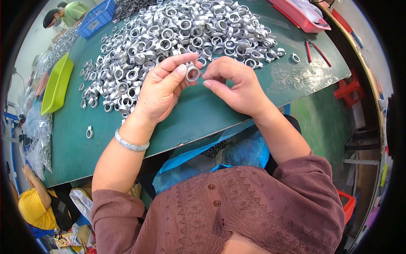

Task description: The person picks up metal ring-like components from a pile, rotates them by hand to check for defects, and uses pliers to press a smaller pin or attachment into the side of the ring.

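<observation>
My left hand [163, 86] grips a silver metal ring fitting [193, 75] between thumb and fingers, its round opening turned toward me and a small lug at its top. Just to the right, my right hand [234, 82] is closed in a pinch, thumb tip near the index finger, close beside the ring. Whatever those fingertips hold, if anything, is too small to make out. Behind both hands spreads a large heap of similar metal ring fittings [167, 34] on the green table [186, 122]. One loose ring fitting [89, 132] lies apart, left of my left forearm.
A yellow-green tray [58, 86] and a blue crate [96, 19] stand along the left side. Red-handled pliers [318, 54] lie at the right, below a pink bin [302, 17]. A blue plastic bag [249, 151] hangs below the table edge. Other people are at the left.
</observation>
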### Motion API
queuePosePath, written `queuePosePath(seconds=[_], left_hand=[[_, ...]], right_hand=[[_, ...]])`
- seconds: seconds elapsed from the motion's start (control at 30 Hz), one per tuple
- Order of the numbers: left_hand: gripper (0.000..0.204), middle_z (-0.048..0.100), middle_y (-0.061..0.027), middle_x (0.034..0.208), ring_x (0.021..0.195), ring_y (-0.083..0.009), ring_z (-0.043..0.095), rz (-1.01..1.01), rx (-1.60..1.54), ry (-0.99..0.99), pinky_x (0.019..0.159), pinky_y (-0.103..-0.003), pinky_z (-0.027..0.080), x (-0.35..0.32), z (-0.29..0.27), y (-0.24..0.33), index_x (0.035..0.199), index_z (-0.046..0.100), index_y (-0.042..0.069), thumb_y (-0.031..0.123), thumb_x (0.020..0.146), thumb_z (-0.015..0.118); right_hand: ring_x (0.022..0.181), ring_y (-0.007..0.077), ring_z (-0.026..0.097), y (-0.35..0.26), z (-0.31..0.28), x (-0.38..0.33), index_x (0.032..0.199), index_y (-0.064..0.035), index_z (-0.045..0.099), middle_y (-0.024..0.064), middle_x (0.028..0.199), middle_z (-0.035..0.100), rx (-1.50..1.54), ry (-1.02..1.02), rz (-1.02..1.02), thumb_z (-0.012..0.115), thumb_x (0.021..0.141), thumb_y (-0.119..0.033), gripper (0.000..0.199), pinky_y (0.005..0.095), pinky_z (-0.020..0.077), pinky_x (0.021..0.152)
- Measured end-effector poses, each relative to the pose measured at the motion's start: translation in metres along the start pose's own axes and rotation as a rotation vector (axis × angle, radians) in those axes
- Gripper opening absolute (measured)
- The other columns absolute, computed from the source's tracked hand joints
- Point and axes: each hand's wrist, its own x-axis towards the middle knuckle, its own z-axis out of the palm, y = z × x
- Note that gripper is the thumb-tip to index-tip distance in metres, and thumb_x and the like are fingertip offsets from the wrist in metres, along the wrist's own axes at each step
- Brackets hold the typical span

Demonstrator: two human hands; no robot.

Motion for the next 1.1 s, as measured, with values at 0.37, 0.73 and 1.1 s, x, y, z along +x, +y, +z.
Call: queuePosePath(seconds=[0.37, 0.73, 1.1], left_hand=[[0.027, 0.059, -0.0088, 0.104, 0.09, -0.0135, 0.055, -0.024, 0.066, 0.057, 0.081, -0.028, 0.044, -0.0014, 0.0013, 0.0011, 0.116, 0.053, 0.003, 0.012, 0.092, 0.046], [0.028, 0.058, -0.0101, 0.107, 0.094, -0.0156, 0.056, 0.004, 0.055, 0.041, 0.083, -0.029, 0.044, -0.001, -0.0004, -0.0001, 0.117, 0.052, 0.002, 0.013, 0.092, 0.045], [0.025, 0.059, -0.0073, 0.104, 0.092, -0.0133, 0.055, 0.024, 0.011, 0.042, 0.083, -0.028, 0.044, -0.0011, 0.0014, 0.0005, 0.114, 0.055, 0.003, 0.011, 0.092, 0.045]], right_hand=[[0.068, 0.023, 0.058, -0.0021, 0.0026, -0.0003, 0.086, -0.0067, 0.063, 0.0071, 0.08, 0.057, -0.182, 0.032, -0.139, 0.065, 0.071, -0.002, 0.016, 0.0296, 0.0466, 0.058], [0.068, 0.0239, 0.058, -0.0015, 0.003, -0.0011, 0.087, -0.0065, 0.062, 0.0074, 0.08, 0.057, -0.208, -0.009, -0.143, 0.064, 0.071, -0.003, 0.016, 0.0306, 0.0467, 0.058], [0.065, 0.0212, 0.058, 0.0018, 0.0018, -0.0004, 0.084, -0.0031, 0.06, 0.0086, 0.076, 0.058, -0.154, 0.059, -0.066, 0.062, 0.073, -0.002, 0.011, 0.0284, 0.0465, 0.057]])
